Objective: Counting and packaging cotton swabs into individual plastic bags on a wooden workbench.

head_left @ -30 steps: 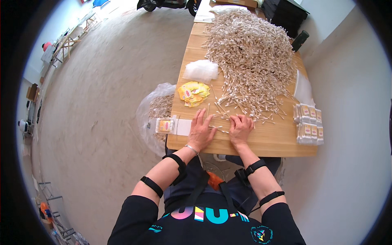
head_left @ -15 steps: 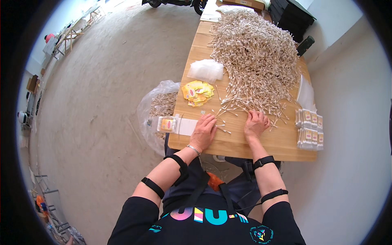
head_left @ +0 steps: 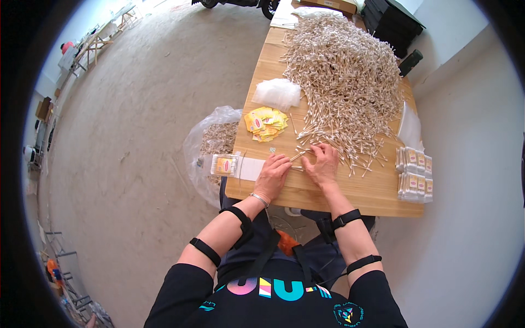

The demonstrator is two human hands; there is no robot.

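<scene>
A big heap of cotton swabs [head_left: 347, 76] covers much of the wooden table, spilling toward my hands. My left hand [head_left: 273, 176] rests on the near part, fingers curled together, with swab ends sticking out at its fingertips. Its side touches a white strip [head_left: 251, 169]. Close to its right is my right hand [head_left: 324, 165], thumb and forefinger bent around a few loose swabs [head_left: 298, 155] between the hands. The fingers partly hide what each hand grips. A clear pack of swabs with a yellow label [head_left: 223, 165] lies at the table's left edge.
Yellow cards [head_left: 266, 123] lie in a pile beyond my left hand, with clear plastic bags [head_left: 277, 94] behind. Filled packs [head_left: 414, 174] are stacked at the right edge near the wall. A plastic sack of swabs [head_left: 217, 139] stands left of the table.
My right hand has moved left from the heap's near edge to beside my left hand, bringing swabs closer. My left hand has stayed almost still.
</scene>
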